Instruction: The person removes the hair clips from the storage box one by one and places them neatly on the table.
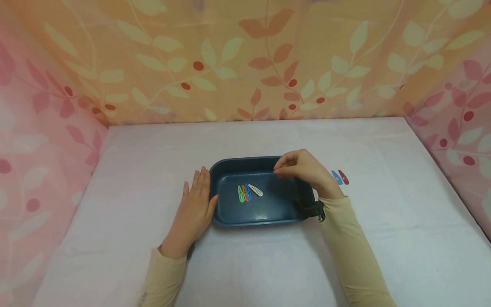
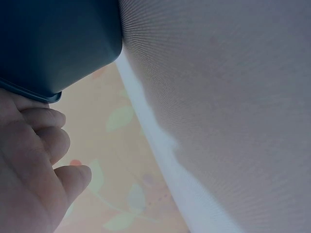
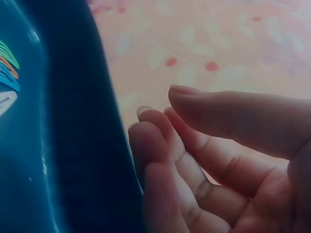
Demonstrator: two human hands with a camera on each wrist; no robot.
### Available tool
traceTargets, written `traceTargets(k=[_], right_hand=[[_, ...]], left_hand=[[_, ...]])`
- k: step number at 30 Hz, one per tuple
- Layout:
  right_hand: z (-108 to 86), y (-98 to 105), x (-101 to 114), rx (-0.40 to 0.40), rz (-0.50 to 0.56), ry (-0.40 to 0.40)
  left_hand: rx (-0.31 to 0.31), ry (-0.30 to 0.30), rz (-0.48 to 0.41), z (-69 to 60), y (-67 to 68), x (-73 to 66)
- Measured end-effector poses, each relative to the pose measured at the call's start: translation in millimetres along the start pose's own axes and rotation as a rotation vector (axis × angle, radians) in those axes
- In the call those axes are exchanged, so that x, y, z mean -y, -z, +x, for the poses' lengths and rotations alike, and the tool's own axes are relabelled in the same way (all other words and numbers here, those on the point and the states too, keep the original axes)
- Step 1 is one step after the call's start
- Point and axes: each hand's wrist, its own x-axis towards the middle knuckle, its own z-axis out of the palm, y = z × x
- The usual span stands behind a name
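In the head view, a dark blue tray (image 1: 264,222) holds a green clip (image 1: 241,194), an orange clip (image 1: 244,191), a blue clip (image 1: 248,192) and a white clip (image 1: 256,190). My left hand (image 1: 195,209) rests against the tray's left side, fingers extended, thumb at the rim. Over the tray's back right part is my right hand (image 1: 303,170), fingers loosely bent. The right wrist view shows that hand (image 3: 218,165) beside the tray wall (image 3: 82,116), with a gap between thumb and fingertips and nothing visible held.
A light blue clip (image 1: 337,177) and a red clip (image 1: 343,177) lie on the white table cloth (image 1: 245,264), right of the tray and just beyond my right wrist. Patterned fabric (image 1: 230,51) stands behind the table and along both sides.
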Motion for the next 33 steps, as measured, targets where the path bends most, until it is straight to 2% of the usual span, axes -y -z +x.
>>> traceTargets(k=[6, 14, 20, 26, 33], right_hand=[[13.1, -14, 5, 0.074, 0.002, -0.002], [30.7, -28, 4, 0.147, -0.08, -0.016], [36.3, -34, -1, 0.151, -0.142, -0.041], [42.7, -42, -10, 0.194, -0.263, -0.061], [44.8, -50, -14, 0.213, -0.338, -0.093]], left_hand=[[0.003, 0.001, 0.001, -0.3, 0.6, -0.1], [-0.007, -0.005, 0.001, -0.8, -1.0, 0.9], [0.01, 0.002, -0.005, -0.6, 0.0, 0.7], [0.012, 0.006, -0.001, -0.6, 0.2, 0.3], [0.01, 0.003, -0.006, -0.7, 0.8, -0.5]])
